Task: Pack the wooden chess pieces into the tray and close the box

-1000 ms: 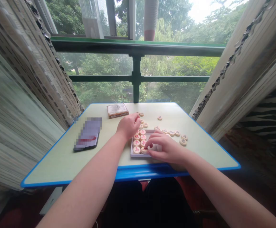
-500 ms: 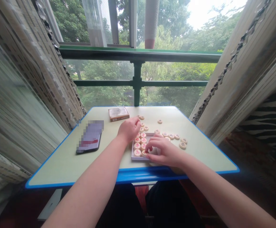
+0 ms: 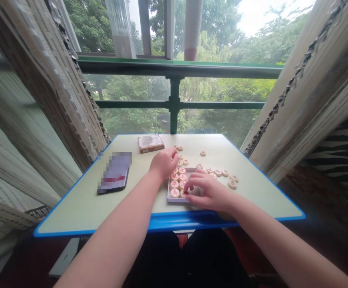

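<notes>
Inside an open white box tray (image 3: 177, 200), round wooden Chinese chess pieces with red characters stand in two columns on the left. My right hand (image 3: 206, 189) reaches over the tray, curled thumb and fingers on a Chinese chess piece (image 3: 183, 194) at the near end of the second column. It covers much of the tray's right side. Beyond the tray's far left corner, my left hand (image 3: 164, 164) is closed, its fingertips pressed together beside several loose pieces (image 3: 180, 162). Whatever it may hold is hidden.
More loose pieces (image 3: 218, 172) lie in a row right of the tray, and a lone piece (image 3: 203, 153) lies farther back. A flat box lid (image 3: 150, 143) and a phone (image 3: 114, 176) are on the left of the blue-edged table (image 3: 72, 212). A green railing (image 3: 174, 105) stands behind.
The view has shifted slightly, so everything sits a little farther right. Both hands keep nearly the same positions over the pieces.
</notes>
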A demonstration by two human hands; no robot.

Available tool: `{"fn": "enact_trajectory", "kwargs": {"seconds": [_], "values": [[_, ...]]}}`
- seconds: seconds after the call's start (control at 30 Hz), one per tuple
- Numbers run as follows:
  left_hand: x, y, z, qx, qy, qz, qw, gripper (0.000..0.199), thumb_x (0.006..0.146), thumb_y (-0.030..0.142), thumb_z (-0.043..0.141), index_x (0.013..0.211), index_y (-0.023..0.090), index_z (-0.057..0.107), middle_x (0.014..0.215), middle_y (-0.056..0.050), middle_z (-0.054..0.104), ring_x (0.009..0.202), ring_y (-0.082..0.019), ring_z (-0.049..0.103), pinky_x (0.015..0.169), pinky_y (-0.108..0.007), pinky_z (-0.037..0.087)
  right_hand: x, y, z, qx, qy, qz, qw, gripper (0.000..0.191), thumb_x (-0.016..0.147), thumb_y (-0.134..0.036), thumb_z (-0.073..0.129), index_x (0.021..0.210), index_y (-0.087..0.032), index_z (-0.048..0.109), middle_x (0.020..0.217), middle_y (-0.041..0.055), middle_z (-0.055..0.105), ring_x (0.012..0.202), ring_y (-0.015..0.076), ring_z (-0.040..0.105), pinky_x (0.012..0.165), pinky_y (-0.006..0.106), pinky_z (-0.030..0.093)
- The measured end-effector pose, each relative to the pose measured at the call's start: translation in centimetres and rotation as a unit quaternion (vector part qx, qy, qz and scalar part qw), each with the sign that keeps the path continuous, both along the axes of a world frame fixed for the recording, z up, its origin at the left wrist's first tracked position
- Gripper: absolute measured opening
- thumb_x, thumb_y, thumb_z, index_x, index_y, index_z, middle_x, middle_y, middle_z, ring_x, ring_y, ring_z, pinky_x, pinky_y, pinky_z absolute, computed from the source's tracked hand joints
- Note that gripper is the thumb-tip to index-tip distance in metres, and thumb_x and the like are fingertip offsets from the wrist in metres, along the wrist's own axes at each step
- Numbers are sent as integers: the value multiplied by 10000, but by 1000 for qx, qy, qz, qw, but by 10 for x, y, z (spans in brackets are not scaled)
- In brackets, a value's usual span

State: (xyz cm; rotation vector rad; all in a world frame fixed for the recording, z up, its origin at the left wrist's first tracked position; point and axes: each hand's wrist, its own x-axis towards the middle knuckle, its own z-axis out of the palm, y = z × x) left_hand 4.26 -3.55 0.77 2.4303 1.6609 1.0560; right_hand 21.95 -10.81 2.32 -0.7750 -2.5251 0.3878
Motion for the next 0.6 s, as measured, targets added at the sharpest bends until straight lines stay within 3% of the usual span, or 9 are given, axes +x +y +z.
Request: {"fn": "enact_trajectory", "kwargs": {"seconds": [0.6], "values": [[-2, 3, -2, -11, 11, -3, 1000, 259, 828, 276, 366, 774, 187, 604, 760, -41, 650, 738, -172, 580, 685, -265, 411, 5, 1, -3, 23, -10, -16, 1000, 84, 776, -213, 567, 802, -182, 640, 740, 31, 576, 730, 159, 476, 753, 324, 362]]}}
